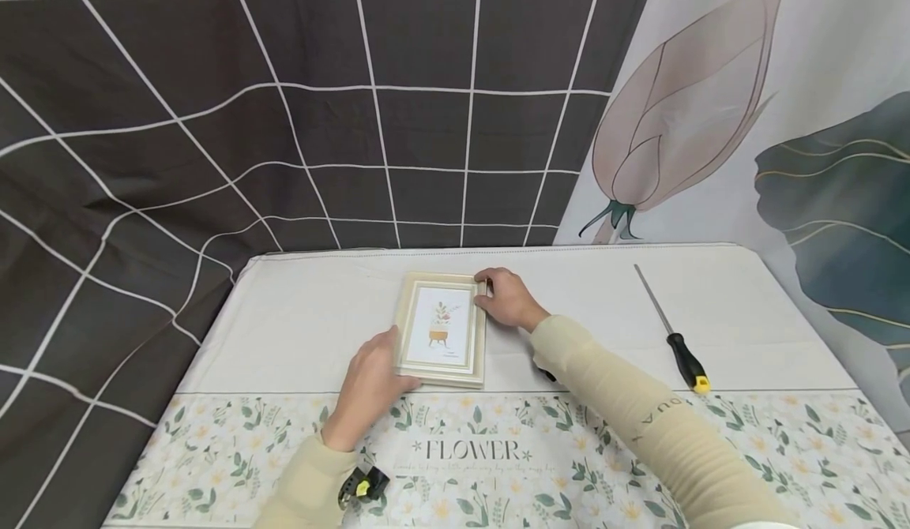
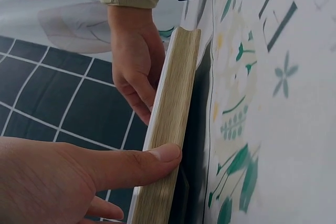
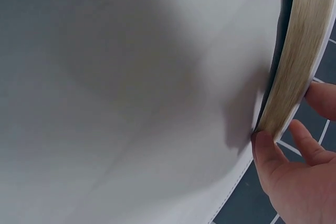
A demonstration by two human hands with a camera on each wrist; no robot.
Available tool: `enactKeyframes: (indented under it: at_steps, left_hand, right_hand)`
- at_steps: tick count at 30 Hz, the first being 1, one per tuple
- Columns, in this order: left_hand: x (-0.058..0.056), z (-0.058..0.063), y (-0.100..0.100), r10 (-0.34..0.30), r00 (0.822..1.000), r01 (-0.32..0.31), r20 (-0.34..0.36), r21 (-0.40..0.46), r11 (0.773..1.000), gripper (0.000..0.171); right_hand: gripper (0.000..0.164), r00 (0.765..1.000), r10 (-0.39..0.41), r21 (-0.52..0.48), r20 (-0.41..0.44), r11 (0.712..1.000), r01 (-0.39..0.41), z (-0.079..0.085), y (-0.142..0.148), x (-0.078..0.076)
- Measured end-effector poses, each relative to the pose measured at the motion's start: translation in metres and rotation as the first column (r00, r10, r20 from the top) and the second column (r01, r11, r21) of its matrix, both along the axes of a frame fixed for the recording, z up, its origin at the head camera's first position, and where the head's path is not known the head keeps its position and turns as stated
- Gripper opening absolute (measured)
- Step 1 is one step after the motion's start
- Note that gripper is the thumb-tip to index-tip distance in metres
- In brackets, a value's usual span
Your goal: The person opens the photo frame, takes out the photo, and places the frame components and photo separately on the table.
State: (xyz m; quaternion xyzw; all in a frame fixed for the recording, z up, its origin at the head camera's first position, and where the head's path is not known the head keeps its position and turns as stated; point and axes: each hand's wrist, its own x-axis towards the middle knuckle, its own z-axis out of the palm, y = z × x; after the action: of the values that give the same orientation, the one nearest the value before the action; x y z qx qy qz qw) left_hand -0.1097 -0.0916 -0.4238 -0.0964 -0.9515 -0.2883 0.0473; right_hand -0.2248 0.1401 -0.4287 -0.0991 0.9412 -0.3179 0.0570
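Note:
A cream picture frame with a print of a potted plant lies face up on the white cloth, its picture toward the head camera. My left hand holds its lower left corner, fingers along the left side. In the left wrist view the left thumb presses on the frame's wood-grained edge. At the upper right corner, my right hand grips the frame. The right wrist view has the right hand's fingertips on the frame's edge.
To the right lies a screwdriver with a black and yellow handle. A small dark object is mostly hidden under the right sleeve. The table's cloth has a floral front band. A dark grid curtain hangs behind.

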Motion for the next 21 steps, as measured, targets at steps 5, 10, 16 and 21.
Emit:
enactKeyframes:
  at_steps: [5,10,16,21]
  left_hand:
    - [0.002,0.001,0.007,-0.006,1.0,0.006,-0.015,0.015,1.0,0.094]
    - [0.004,0.0,0.013,-0.016,0.999,0.017,-0.033,0.031,0.999,0.093]
    - [0.005,-0.003,0.018,-0.016,0.998,0.018,-0.055,0.025,1.0,0.092]
    - [0.006,-0.003,0.023,-0.017,0.998,0.02,-0.067,0.053,0.998,0.092]
  right_hand:
    - [0.04,1.0,-0.004,0.011,-0.008,1.0,0.004,0.003,0.006,0.002]
    - [0.039,1.0,-0.01,0.008,0.008,1.0,0.01,0.003,0.01,0.002]
    - [0.038,1.0,-0.014,0.007,-0.001,1.0,0.014,0.002,0.016,0.003]
    - [0.039,1.0,-0.023,-0.004,0.001,1.0,0.023,0.004,0.02,0.004]
